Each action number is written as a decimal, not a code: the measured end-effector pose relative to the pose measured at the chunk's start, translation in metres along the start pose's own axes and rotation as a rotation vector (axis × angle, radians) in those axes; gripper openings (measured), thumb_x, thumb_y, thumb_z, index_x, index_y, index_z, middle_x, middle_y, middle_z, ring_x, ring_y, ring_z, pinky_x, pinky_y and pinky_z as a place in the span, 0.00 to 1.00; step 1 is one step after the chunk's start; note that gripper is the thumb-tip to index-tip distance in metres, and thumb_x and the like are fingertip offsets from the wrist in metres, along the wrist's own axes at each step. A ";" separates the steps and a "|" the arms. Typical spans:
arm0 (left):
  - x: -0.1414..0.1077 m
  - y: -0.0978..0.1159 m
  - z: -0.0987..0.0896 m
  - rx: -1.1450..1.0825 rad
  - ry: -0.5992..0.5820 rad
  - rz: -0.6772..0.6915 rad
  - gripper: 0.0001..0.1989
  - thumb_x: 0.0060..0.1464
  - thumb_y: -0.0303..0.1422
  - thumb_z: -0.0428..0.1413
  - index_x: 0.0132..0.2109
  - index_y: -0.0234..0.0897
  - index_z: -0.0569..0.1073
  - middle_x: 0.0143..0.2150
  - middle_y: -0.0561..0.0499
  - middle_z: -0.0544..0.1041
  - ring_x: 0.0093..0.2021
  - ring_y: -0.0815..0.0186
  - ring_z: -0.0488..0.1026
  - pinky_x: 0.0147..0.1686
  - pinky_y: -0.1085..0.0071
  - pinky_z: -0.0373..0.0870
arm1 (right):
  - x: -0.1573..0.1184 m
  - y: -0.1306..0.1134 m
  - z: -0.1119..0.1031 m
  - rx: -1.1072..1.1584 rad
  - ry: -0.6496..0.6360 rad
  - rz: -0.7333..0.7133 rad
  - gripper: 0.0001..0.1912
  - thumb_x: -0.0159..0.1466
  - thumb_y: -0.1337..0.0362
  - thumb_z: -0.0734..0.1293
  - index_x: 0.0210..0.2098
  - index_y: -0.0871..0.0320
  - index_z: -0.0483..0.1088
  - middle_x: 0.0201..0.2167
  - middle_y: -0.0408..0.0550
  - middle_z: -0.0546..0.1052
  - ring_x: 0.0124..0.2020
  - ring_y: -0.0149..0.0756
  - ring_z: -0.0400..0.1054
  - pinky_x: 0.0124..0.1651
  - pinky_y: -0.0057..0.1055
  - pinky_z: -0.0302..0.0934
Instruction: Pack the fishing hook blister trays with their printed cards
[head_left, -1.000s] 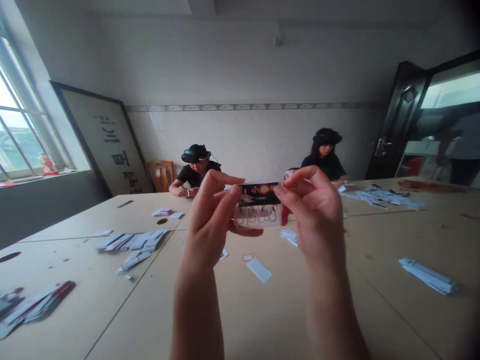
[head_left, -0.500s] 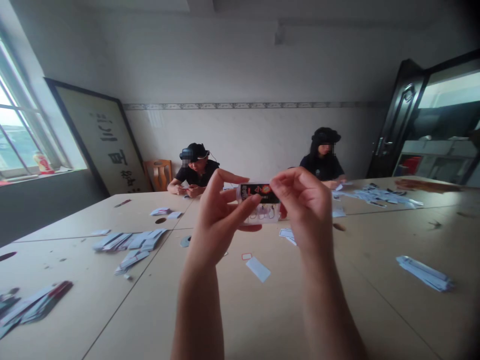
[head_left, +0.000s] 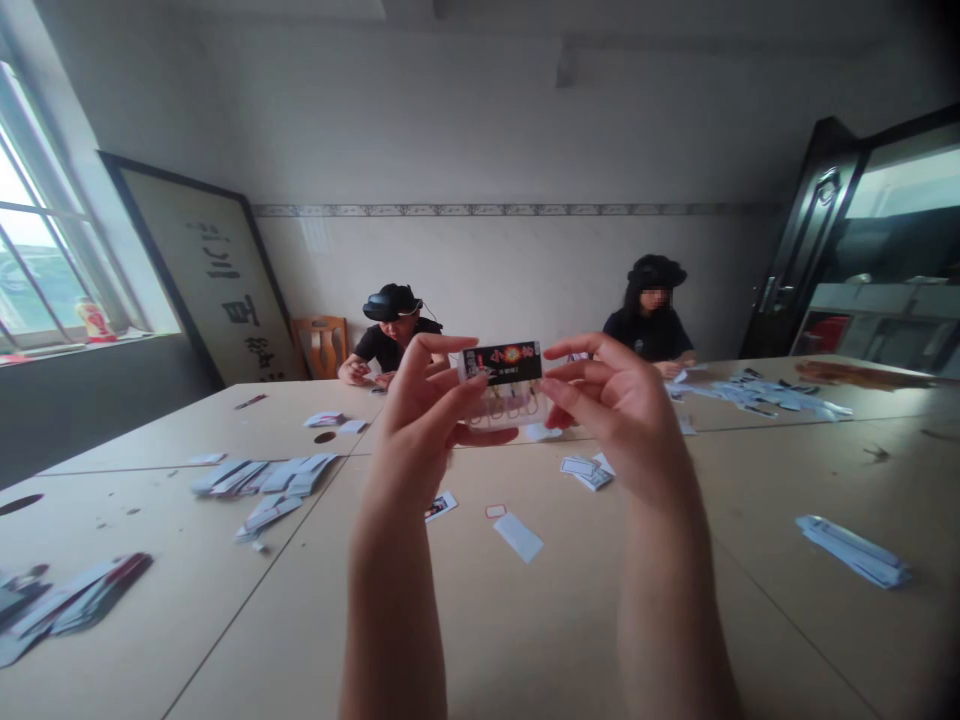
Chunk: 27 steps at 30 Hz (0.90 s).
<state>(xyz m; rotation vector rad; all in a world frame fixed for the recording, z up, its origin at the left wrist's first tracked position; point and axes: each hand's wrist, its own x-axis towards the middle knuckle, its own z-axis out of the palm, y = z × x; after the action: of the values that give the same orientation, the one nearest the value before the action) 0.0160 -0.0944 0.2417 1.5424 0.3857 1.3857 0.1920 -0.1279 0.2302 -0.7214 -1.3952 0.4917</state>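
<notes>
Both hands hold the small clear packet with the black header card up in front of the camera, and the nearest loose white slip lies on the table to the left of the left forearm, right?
Not quite. In the head view both hands, left hand and right hand, do hold the small clear packet with the black header card, but the loose white slip lies on the tan table between the two forearms.

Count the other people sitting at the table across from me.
2: one person at the far left side of the table, one person at the far right. Others may be out of view.
</notes>
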 end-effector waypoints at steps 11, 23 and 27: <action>-0.003 0.003 -0.006 -0.083 -0.096 -0.034 0.14 0.58 0.29 0.57 0.51 0.42 0.69 0.40 0.51 0.78 0.40 0.60 0.81 0.36 0.61 0.86 | 0.006 0.013 0.011 -0.017 0.068 -0.046 0.16 0.58 0.59 0.75 0.43 0.56 0.71 0.28 0.39 0.76 0.22 0.27 0.68 0.25 0.25 0.64; 0.012 -0.008 -0.061 0.071 0.442 0.079 0.13 0.52 0.23 0.57 0.44 0.42 0.71 0.43 0.51 0.76 0.37 0.64 0.80 0.32 0.68 0.85 | -0.008 -0.010 -0.010 0.083 0.006 -0.198 0.07 0.58 0.71 0.74 0.35 0.54 0.76 0.28 0.39 0.75 0.21 0.27 0.70 0.22 0.26 0.66; 0.030 -0.035 -0.085 0.193 0.533 -0.066 0.13 0.54 0.22 0.54 0.46 0.41 0.69 0.46 0.48 0.74 0.39 0.64 0.78 0.34 0.67 0.84 | -0.012 -0.021 -0.014 0.205 -0.157 -0.269 0.02 0.62 0.67 0.72 0.35 0.53 0.77 0.24 0.39 0.77 0.14 0.28 0.67 0.13 0.25 0.59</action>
<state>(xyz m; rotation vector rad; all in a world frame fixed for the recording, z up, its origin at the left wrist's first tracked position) -0.0376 -0.0174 0.2188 1.2754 0.9091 1.7396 0.2023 -0.1536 0.2361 -0.3279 -1.5356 0.4775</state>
